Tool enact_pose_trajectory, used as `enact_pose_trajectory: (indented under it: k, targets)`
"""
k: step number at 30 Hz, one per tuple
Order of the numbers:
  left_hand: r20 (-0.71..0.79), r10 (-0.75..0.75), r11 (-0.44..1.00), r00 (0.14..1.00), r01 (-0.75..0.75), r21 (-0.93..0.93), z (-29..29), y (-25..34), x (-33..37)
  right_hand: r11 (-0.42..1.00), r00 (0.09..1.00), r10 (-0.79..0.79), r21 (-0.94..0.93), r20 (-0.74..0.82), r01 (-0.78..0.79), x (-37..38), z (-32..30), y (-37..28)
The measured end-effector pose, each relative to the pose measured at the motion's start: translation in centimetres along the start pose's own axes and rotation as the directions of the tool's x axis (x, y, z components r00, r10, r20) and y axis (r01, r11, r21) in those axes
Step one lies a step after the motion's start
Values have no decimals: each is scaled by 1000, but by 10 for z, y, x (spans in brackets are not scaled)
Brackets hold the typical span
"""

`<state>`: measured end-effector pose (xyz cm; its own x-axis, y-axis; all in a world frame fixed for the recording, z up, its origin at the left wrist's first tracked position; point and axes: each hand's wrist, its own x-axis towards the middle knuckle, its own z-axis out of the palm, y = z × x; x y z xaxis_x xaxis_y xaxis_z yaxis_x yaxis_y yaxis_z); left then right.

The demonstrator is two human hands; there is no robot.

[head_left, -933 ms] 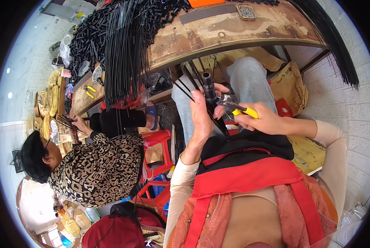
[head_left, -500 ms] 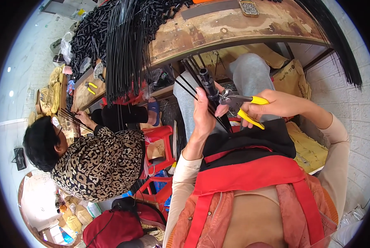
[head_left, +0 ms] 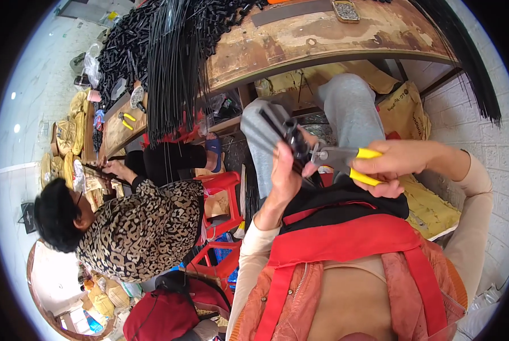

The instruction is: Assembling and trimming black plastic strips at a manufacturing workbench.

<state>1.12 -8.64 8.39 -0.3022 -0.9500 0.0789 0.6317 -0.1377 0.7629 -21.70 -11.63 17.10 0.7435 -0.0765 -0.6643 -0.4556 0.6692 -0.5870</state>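
Observation:
Between the thumb and fingers of my left hand (head_left: 286,177) is a black tubular part (head_left: 295,138), held upright above my lap. Thin black rods (head_left: 270,120) run beside it, blurred by motion. My right hand (head_left: 392,166) is closed round the yellow handles of a pair of pliers (head_left: 338,157). The grey metal head of the pliers meets the side of the black part near my left fingertips. Whether the jaws bite on anything there is hard to make out.
A worn wooden table (head_left: 317,41) spans the far side, with a small tray of metal bits (head_left: 345,11). Left of it lie a heap of black tubes (head_left: 123,57) and long black rods (head_left: 172,74). A co-worker (head_left: 141,221) sits at left beside a red stool (head_left: 223,196).
The pliers and my right hand have shifted slightly right, and the handles have come closer together. The rods and black part in my left hand have tilted and blurred.

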Motion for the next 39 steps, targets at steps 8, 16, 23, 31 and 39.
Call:
enact_pose_trajectory:
  k: [8, 16, 23, 31, 39]
  targets:
    - [-200, 11, 949, 980, 53, 310, -30, -3, 89, 70, 121, -991, -994, -59, 83, 36, -139, -19]
    - [-85, -144, 972, 986, 157, 176, -36, -29, 127, 123, 119, -956, -732, -269, -670, 20, -315, -104]
    - [-109, -162, 980, 981, 173, 99, -42, -22, 122, 138, 142, -945, -752, -295, -645, 29, -339, -120]
    - [-73, -73, 991, 995, 81, 108, -25, -12, 81, 667, 52, -728, -724, -683, -177, 17, -329, -137]
    - [-48, 27, 990, 998, -20, 139, -15, -2, 38, 767, 413, -508, -178, -756, 617, 13, -317, -133]
